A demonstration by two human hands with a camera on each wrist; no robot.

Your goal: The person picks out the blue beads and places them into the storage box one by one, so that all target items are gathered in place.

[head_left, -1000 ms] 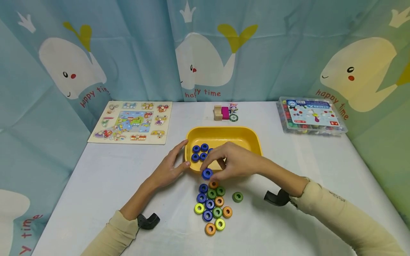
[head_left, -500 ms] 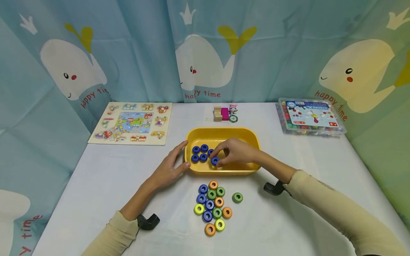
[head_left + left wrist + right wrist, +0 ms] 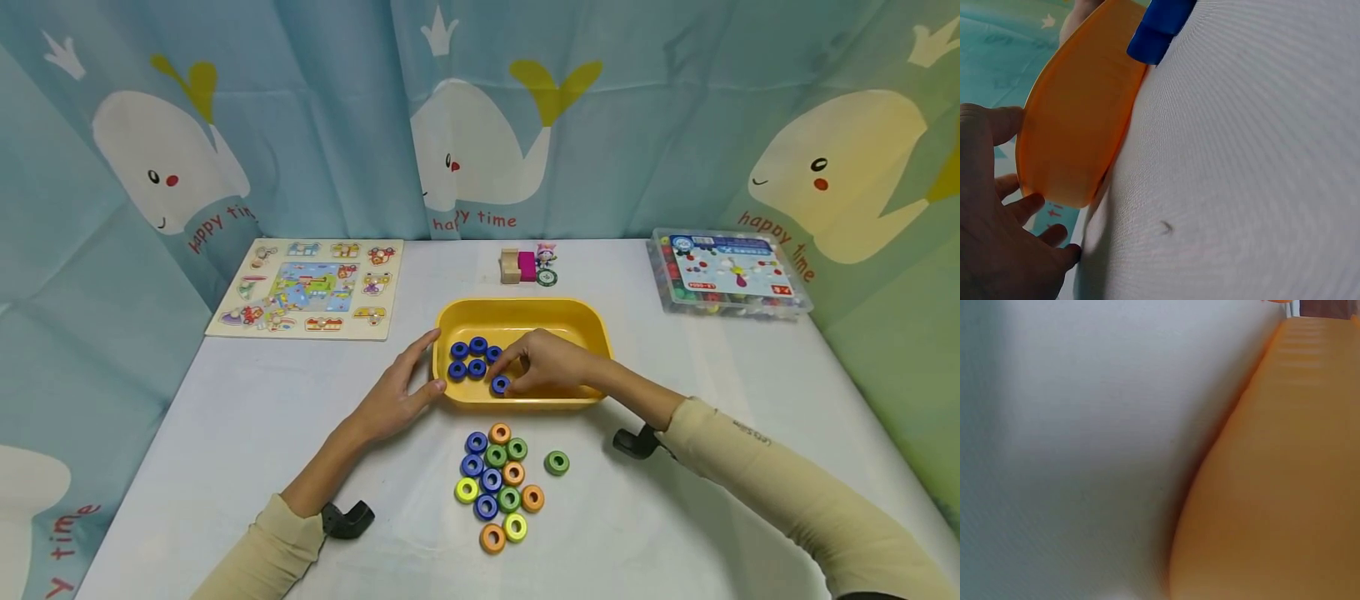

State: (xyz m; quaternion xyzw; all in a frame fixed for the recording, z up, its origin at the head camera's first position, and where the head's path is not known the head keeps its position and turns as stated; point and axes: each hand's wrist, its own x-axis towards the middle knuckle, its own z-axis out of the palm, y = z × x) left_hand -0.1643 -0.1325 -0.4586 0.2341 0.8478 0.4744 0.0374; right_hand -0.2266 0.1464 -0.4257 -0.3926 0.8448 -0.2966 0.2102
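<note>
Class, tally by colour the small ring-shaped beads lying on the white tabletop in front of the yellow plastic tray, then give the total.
Blue ring-shaped beads: 4
Green ring-shaped beads: 4
Orange ring-shaped beads: 4
Yellow ring-shaped beads: 2
Total: 14

The head view is bright, with soft shadow on the table [image 3: 667, 517]. The right wrist view is dim and blurred.

The tray [image 3: 525, 313] looks smooth, glossy plastic, the tablecloth [image 3: 405, 508] matt woven cloth, the box [image 3: 729, 271] clear plastic.
</note>
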